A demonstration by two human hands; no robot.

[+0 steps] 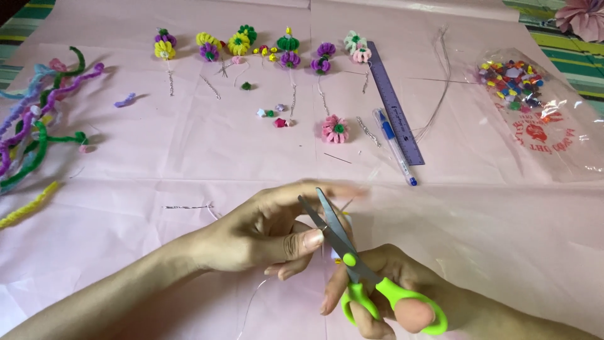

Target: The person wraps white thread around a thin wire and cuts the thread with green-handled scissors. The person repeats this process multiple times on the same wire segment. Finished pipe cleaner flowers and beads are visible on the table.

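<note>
between open scissors [352,261] blades, left hand [264,230]

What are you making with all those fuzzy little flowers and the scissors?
A person's right hand holds green-handled scissors, blades open, against something thin pinched in the left hand. Small pipe-cleaner flowers line the far side of the pink table cover, beside a purple ruler, a pen and a clear bag of coloured beads.

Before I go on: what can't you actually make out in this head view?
- What the left hand pinches at the scissors blades: too thin, hidden by fingers and blades.
- Left fingertips: motion-blurred.
- Right hand: partly hidden by the green handles, cut off by the bottom edge.
- Beads in the bag: too small, glare on plastic.
- Pipe cleaners: cut off by the left edge.
</note>
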